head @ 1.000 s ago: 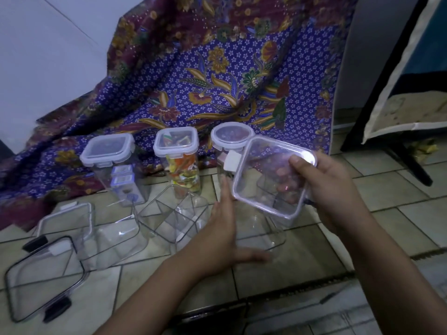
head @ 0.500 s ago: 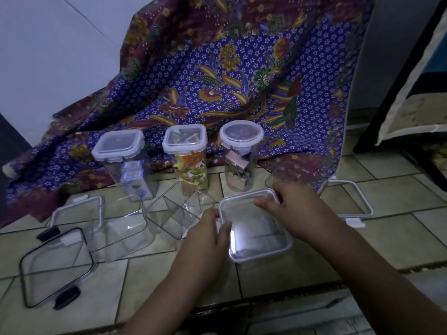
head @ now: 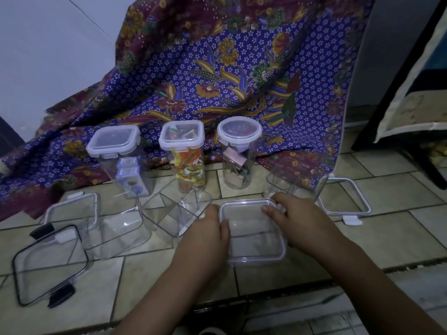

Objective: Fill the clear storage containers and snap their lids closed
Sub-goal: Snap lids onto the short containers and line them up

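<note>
Lid (head: 251,228): lying flat on a clear box (head: 256,264) on the floor (head: 387,238), near the round jar (head: 238,153).
Left hand (head: 205,235): my fingers grip the lid's left edge, thumb on top.
Right hand (head: 297,218): my fingers curl over its far right corner, thumb on the lid.

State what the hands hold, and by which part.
Both hold the clear square lid nearest the person: the left hand grips its left edge, the right hand its far right corner, thumbs on top.
</note>
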